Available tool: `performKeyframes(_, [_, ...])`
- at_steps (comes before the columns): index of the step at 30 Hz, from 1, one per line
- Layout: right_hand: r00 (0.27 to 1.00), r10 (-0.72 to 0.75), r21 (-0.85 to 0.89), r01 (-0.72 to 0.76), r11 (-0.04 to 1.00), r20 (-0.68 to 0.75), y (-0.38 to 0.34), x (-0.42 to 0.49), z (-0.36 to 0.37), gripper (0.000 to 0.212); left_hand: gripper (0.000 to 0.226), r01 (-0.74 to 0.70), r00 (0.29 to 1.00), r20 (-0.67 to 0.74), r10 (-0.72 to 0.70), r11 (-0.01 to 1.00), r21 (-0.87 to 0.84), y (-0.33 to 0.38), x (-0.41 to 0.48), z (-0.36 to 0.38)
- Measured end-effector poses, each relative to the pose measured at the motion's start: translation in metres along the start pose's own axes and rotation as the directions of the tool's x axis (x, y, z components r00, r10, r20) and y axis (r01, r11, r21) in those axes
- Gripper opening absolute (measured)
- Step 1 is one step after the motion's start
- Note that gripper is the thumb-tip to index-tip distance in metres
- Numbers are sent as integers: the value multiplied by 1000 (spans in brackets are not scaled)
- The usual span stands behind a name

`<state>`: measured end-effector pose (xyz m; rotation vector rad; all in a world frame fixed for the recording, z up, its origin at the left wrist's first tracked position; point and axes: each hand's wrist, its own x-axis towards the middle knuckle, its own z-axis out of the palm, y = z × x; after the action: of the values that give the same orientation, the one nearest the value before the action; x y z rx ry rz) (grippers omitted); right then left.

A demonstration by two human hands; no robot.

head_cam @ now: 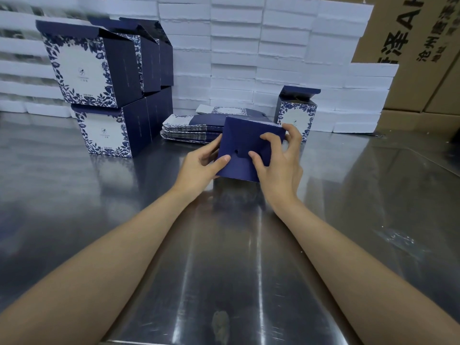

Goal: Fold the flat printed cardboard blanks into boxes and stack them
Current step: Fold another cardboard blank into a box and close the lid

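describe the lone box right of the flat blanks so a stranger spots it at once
Start at the wall of white foam blocks behind the steel table. At its foot, right of the pile of flat blanks and beyond the box being folded, stands one folded box. Unlike the stacked boxes at left, it stands alone, top flap up.
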<state>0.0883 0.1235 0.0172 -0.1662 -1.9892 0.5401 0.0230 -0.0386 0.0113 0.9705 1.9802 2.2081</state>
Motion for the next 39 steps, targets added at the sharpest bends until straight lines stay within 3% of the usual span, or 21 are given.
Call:
performKeyframes(21, [1000,4,-95,-6,995,-29,4,2,3,44,54,-1,1000,-5,2,992,126,4,-4,1])
performKeyframes(39, [999,28,-106,-32,994,-45,7,2,5,43,55,6,1000,10,-7,991,135,3,-4,1])
